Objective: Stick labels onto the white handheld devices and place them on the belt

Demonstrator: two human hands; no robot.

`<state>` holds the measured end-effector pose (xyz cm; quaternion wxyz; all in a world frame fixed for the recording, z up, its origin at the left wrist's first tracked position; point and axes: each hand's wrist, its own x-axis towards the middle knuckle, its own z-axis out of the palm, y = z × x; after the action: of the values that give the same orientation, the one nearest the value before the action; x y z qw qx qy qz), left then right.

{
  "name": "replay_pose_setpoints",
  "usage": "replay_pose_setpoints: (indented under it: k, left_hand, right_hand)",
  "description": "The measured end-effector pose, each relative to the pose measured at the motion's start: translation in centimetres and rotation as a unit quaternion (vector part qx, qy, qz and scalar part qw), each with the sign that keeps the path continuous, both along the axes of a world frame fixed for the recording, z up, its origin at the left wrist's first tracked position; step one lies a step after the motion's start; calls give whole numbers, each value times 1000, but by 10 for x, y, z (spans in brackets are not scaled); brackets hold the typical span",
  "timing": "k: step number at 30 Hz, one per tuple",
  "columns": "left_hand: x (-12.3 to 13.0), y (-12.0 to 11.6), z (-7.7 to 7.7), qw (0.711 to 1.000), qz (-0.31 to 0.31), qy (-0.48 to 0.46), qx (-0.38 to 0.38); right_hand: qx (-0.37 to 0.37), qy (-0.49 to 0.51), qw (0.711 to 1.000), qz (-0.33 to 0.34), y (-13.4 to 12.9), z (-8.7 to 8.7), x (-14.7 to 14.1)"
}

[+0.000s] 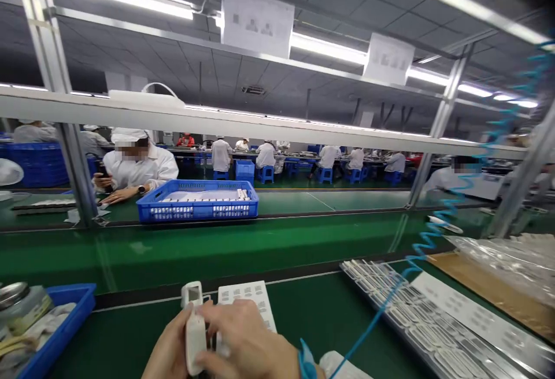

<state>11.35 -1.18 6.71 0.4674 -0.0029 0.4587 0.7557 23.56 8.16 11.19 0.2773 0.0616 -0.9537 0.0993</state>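
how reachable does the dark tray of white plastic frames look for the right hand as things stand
Probably yes: the dark tray lies close by, to the right of the right hand. A thin blue cord crosses in front of it, though, and that hand is occupied with a white plastic device.

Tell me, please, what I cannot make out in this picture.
In the head view:
device: partly hidden by the right hand
sheet: marks too small
jar: cut off by left edge
tray: near end cut off by bottom edge
poster: marks blurred
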Motion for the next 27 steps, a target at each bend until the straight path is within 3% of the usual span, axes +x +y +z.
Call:
replay_pose_setpoints:
  k: [2, 5, 9, 15, 27]
  left_hand:
    - [7, -7, 0, 999, 26, 18, 8]
    - [19, -11, 0, 997, 7, 55, 51]
    - [29, -12, 0, 995, -13, 85, 53]
    - [34, -14, 1, 994, -18, 109, 14]
    - [43, -12, -10, 989, -34, 145, -9]
  right_hand:
    - [-160, 48, 986, -21, 11, -2, 2]
    - [-359, 76, 928, -67, 33, -8, -3]
    - [-503, 49, 859, -83, 56, -19, -10]
    - [-577, 3, 814, -76, 64, -26, -12]
    - [-573, -50, 817, -43, 42, -21, -14]
